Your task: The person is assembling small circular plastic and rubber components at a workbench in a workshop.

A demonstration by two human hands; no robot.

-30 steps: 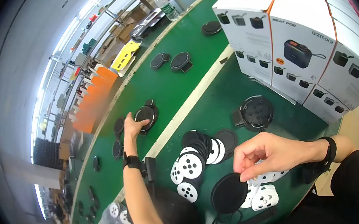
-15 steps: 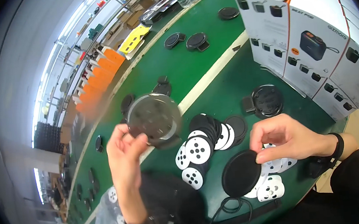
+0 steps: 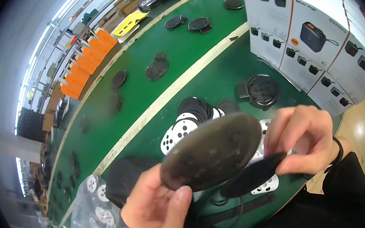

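Observation:
Pinched at its rim by thumb and fingers, a dark, glossy round plastic disc [image 3: 211, 152] is tilted in my left hand [image 3: 157, 212]. My right hand [image 3: 304, 136] grips the edge of a thinner matte black round pad [image 3: 252, 178]. The pad sits just below and right of the disc, its near face angled up; whether the two touch I cannot tell. Behind the disc lies a fanned pile of black round pads [image 3: 194, 107] with white hole-punched round pieces [image 3: 184, 129] among them. Another white punched piece [image 3: 265, 186] shows partly beneath the pad.
A black round part with a side tab [image 3: 263, 91] lies beyond my right hand. White printed boxes [image 3: 318, 50] are stacked at right. More black parts [image 3: 200, 25] lie across a pale strip [image 3: 163, 99]. At left are a black mesh item [image 3: 129, 175] and clear bag [image 3: 84, 213].
My left hand has brought the disc down and right, tilting it flatter, close to the pad. My right hand has turned the pad to a flatter angle. The view has shifted somewhat.

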